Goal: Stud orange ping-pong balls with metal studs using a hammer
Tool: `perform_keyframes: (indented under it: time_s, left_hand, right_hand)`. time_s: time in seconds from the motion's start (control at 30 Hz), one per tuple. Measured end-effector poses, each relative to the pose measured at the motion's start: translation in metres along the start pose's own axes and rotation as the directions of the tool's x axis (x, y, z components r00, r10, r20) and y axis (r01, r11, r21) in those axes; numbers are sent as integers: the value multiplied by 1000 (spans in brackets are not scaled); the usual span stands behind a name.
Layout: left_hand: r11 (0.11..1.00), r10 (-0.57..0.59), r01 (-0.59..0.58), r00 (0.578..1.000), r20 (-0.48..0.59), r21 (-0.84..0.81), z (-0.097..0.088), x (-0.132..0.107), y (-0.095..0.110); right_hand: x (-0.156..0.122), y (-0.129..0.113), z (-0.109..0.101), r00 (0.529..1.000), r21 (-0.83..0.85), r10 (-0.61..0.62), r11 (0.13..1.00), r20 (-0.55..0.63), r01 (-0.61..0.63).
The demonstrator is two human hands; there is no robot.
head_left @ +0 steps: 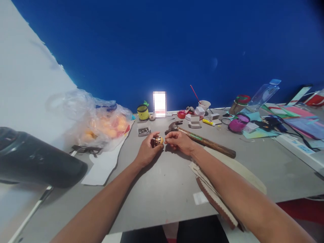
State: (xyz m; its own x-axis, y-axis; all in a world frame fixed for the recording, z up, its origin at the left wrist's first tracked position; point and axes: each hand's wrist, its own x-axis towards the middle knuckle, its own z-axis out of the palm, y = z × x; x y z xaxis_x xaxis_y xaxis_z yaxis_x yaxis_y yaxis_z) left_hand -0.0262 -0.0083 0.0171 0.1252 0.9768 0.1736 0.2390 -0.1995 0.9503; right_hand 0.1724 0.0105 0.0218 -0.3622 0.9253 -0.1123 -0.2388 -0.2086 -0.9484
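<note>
Above the grey table, my left hand [149, 148] is closed around a small yellow-orange ball [159, 140] dotted with shiny metallic studs. Just to its right, my right hand [178, 141] has its thumb and fingers pinched together beside the ball. Whatever is between those fingertips is too small to make out. Beyond my left hand stands a small open box [143, 131] filled with dark, shiny little pieces. A claw hammer [205, 140] with a wooden handle lies behind my right hand and forearm.
At the left are a clear plastic bag [106, 125] of orange round things, glasses [87, 149] and a big dark bottle [40, 158]. Beige fabric [235, 168] lies under my right forearm. Farther back stand a yellow-green pot [143, 112], a lit screen [159, 104] and a white cup [204, 105].
</note>
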Motion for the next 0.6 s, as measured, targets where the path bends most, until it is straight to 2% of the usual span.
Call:
perform_keyframes:
  time_s: [0.13, 0.33, 0.43, 0.53, 0.6]
  left_hand:
    - [997, 54, -53, 999, -9, 55, 1, -2, 4]
    - [999, 41, -40, 998, 42, -24, 4, -5, 6]
    - [999, 45, -44, 998, 32, -31, 4, -4, 6]
    - [998, 60, -60, 998, 9, 7, 4, -4, 7]
    - [992, 111, -113, 993, 26, 61, 4, -5, 9]
  right_hand:
    - [-2, 0, 2, 1000, -9, -5, 1000, 8, 5]
    - [-1, 2, -1, 1000, -7, -1, 1000, 11, 1]
    - [-1, 2, -1, 1000, -21, -2, 1000, 9, 2]
    - [-2, 1, 0, 1000, -27, 4, 1000, 8, -3]
    - [-2, 0, 1, 1000, -36, 6, 999, 9, -6]
